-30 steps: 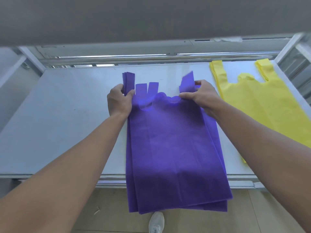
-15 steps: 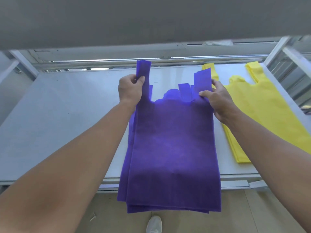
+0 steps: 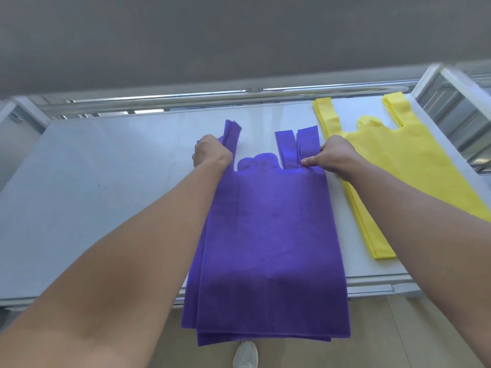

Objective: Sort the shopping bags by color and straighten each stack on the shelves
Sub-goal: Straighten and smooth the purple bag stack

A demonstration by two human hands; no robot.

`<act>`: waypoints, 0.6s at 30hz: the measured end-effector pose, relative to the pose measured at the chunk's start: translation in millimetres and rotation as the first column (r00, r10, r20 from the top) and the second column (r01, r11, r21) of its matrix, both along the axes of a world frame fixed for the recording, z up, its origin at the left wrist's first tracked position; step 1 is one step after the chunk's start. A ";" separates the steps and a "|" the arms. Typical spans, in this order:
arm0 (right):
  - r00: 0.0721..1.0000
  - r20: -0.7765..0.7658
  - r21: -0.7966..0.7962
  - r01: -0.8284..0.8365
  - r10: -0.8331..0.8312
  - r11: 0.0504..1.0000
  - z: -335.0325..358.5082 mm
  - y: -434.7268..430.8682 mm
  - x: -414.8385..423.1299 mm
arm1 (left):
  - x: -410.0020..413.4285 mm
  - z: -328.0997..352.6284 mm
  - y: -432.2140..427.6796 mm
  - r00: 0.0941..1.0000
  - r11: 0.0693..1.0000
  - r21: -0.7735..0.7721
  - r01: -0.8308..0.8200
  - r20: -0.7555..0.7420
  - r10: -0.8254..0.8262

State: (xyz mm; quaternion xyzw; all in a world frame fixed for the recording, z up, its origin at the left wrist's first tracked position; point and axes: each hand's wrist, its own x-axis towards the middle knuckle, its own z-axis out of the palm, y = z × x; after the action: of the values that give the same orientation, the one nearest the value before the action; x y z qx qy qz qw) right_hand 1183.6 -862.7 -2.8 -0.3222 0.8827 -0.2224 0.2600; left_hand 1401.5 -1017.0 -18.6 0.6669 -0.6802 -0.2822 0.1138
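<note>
While left hand (image 3: 212, 154) and right hand (image 3: 336, 158) each grip purple bags (image 3: 265, 235) by handles, step looks like squaring — next: lay flat beside yellow stack (image 3: 403, 171).

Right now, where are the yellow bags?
In the head view, the yellow bags lie flat at the right end of the shelf, just right of the purple bags and the right hand.

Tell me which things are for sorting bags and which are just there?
For the job: purple fabric shopping bag stack, gripped by left hand and right hand; yellow fabric shopping bag stack; flat white shelf board.
Just there: white shoe; shiny metal rail.
</note>
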 end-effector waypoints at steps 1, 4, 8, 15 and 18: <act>1.000 0.029 0.000 0.009 -0.009 1.000 0.2 -1.2 -0.3 | -1.0 3.1 -2.0 1.000 1.000 0.030 0.002 -0.002 -0.002; 0.999 0.037 -0.049 -0.007 0.008 0.999 -2.3 0.8 1.9 | -3.6 4.4 -4.0 0.998 0.998 0.052 0.042 0.038 -0.044; 0.994 0.109 -0.251 0.041 -0.013 0.967 -9.1 11.5 5.2 | 4.4 -2.9 7.1 0.996 0.993 -0.088 0.083 0.024 -0.081; 0.956 0.284 -0.468 0.075 0.070 0.880 -0.7 20.1 11.6 | 46.7 4.8 32.7 0.723 0.976 -0.199 0.086 -0.661 -0.198; 0.939 0.331 -0.514 0.098 0.092 0.852 5.0 10.5 15.0 | 59.7 4.0 23.4 0.732 0.979 -0.199 -0.044 -0.673 -0.104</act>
State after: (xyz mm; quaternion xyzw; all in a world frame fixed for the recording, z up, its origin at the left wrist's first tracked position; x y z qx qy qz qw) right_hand 1198.6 -852.1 2.2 -0.3352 0.7302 -0.5070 0.3122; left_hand 1461.3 -993.6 -14.6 0.4913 -0.6268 -0.4380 0.4170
